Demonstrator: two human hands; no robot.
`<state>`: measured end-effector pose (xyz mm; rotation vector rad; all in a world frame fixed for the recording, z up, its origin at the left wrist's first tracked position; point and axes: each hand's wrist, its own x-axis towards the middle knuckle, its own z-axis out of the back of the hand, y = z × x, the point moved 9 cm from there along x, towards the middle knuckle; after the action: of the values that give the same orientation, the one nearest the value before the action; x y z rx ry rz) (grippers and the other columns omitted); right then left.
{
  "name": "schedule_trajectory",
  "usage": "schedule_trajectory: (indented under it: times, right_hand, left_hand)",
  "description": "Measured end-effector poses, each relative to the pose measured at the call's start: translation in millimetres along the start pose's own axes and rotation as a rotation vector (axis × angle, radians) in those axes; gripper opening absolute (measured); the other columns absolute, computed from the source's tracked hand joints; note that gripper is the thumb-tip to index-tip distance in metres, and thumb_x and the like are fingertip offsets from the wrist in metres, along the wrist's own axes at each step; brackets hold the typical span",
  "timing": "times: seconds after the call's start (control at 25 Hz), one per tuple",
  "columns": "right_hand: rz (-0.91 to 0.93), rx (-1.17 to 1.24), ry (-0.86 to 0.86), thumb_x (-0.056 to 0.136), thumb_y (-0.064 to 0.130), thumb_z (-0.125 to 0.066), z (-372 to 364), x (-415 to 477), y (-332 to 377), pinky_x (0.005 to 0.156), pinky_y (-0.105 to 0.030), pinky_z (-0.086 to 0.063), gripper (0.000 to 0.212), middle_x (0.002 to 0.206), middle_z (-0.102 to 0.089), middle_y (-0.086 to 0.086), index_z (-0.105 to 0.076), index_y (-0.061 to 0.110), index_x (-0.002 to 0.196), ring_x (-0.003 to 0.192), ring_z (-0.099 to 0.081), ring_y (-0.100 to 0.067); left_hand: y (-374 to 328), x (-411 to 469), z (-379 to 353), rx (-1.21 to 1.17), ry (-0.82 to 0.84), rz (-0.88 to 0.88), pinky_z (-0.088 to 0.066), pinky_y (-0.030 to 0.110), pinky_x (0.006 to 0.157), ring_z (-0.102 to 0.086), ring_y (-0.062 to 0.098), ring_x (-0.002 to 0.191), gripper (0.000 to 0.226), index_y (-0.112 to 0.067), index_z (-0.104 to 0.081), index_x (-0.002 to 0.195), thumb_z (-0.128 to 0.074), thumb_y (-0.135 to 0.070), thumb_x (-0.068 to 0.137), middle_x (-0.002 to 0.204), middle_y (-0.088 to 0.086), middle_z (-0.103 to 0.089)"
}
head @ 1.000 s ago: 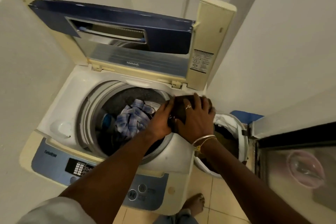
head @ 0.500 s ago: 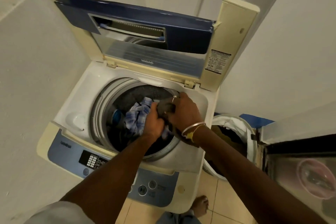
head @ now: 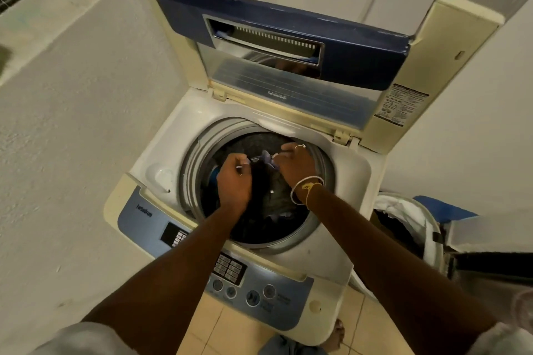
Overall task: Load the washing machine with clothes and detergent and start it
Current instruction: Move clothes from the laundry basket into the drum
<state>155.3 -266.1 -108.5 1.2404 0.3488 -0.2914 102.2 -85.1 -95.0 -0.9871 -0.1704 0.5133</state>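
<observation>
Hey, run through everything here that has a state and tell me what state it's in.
Lid: open, upright.
Drum: part full of clothes.
Dark garment: held over the drum.
Left grip: curled round the dark garment.
Right grip: on the clothes, hold unclear.
Basket: something dark inside.

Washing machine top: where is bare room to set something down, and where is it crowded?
Bare: the white deck left of the drum, and the deck corner to its right, below the lid hinge. Crowded: the drum's mouth, with left hand, right hand and dark garment in it.
</observation>
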Motion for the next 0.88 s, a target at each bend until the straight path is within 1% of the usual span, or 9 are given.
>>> schedule_trajectory:
  times: [0.08,0.12,0.2,0.28,0.4,0.44,0.6,0.72,0.88]
  right_hand:
    - [0.143,0.056,-0.105,0.083,0.032,-0.066,28.3,-14.9,4.6,0.088,-0.040,-0.055,0.017,0.091,-0.070,0.000,-0.061,0.028,0.099,0.087,-0.068,-0.018]
    - [0.212,0.063,-0.170,0.086,0.034,-0.065,45.9,-25.2,7.9,0.084,-0.040,-0.056,0.011,0.086,-0.070,0.004,-0.061,0.031,0.096,0.082,-0.068,-0.014]
    - [0.328,0.107,-0.330,0.092,0.030,-0.064,90.6,-46.6,11.1,0.074,-0.033,-0.058,0.005,0.078,-0.068,0.007,-0.062,0.027,0.095,0.073,-0.066,-0.008]
    - [0.403,0.166,-0.503,0.093,0.028,-0.064,145.7,-66.7,8.5,0.064,-0.028,-0.056,0.006,0.073,-0.066,0.005,-0.063,0.022,0.095,0.067,-0.064,-0.009]
    - [0.406,0.267,-0.668,0.093,0.024,-0.064,216.8,-77.3,-18.7,0.063,-0.027,-0.056,0.007,0.075,-0.066,0.000,-0.062,0.017,0.094,0.068,-0.065,-0.016]
    - [0.391,0.284,-0.718,0.093,0.023,-0.064,240.2,-79.2,-31.5,0.063,-0.025,-0.055,0.008,0.075,-0.066,0.000,-0.062,0.015,0.094,0.068,-0.065,-0.014]
    - [0.293,0.269,-0.826,0.093,0.025,-0.064,299.6,-77.3,-90.7,0.063,-0.012,-0.049,0.021,0.073,-0.062,0.008,-0.062,0.005,0.097,0.066,-0.059,0.000]
    - [0.137,0.240,-0.885,0.093,0.020,-0.065,334.6,-70.5,-163.8,0.060,-0.014,-0.047,0.010,0.070,-0.061,0.010,-0.064,0.010,0.093,0.063,-0.058,0.001]
    - [-0.041,0.136,-0.865,0.093,0.022,-0.062,346.3,-52.9,-268.6,0.063,-0.021,-0.048,0.009,0.070,-0.063,0.006,-0.064,0.015,0.087,0.065,-0.060,-0.005]
  left_hand:
    - [-27.7,-16.7,-20.8,-0.018,-0.001,-0.170,-0.055,0.035,0.077,-0.063,0.011,0.082,0.006,-0.027,-0.057,0.101,-0.051,-0.027,0.100,0.089,-0.006,-0.064]
    - [-46.8,-27.3,-34.9,-0.038,0.021,-0.238,-0.056,0.036,0.073,-0.063,0.010,0.079,0.007,-0.028,-0.056,0.104,-0.050,-0.030,0.101,0.086,-0.006,-0.064]
    - [-92.6,-52.5,-66.2,-0.145,0.104,-0.358,-0.056,0.033,0.071,-0.065,0.010,0.079,0.011,-0.024,-0.055,0.110,-0.050,-0.030,0.102,0.087,-0.005,-0.065]
    - [-143.6,-78.5,-98.3,-0.245,0.168,-0.487,-0.056,0.033,0.074,-0.066,0.011,0.085,0.013,-0.016,-0.055,0.110,-0.052,-0.026,0.102,0.094,-0.003,-0.066]
    - [-197.9,-114.8,-149.7,-0.275,0.249,-0.647,-0.056,0.028,0.078,-0.065,0.011,0.088,0.011,-0.018,-0.053,0.109,-0.051,-0.026,0.101,0.098,-0.006,-0.065]
    - [-210.5,-128.1,-172.5,-0.281,0.308,-0.673,-0.056,0.027,0.078,-0.065,0.011,0.089,0.012,-0.019,-0.053,0.109,-0.051,-0.026,0.101,0.098,-0.005,-0.065]
    - [-219.8,-169.8,-257.7,-0.237,0.481,-0.691,-0.058,0.025,0.076,-0.064,0.010,0.087,0.016,-0.013,-0.056,0.110,-0.052,-0.025,0.101,0.098,-0.002,-0.066]
    - [-192.4,-192.0,-326.6,-0.111,0.591,-0.637,-0.053,0.013,0.072,-0.062,0.004,0.083,0.016,-0.018,-0.054,0.110,-0.050,-0.031,0.102,0.096,-0.010,-0.063]
    - [-98.6,-197.3,-404.9,0.167,0.704,-0.474,-0.055,0.017,0.074,-0.062,0.004,0.086,0.013,-0.026,-0.052,0.107,-0.047,-0.037,0.102,0.095,-0.010,-0.061]
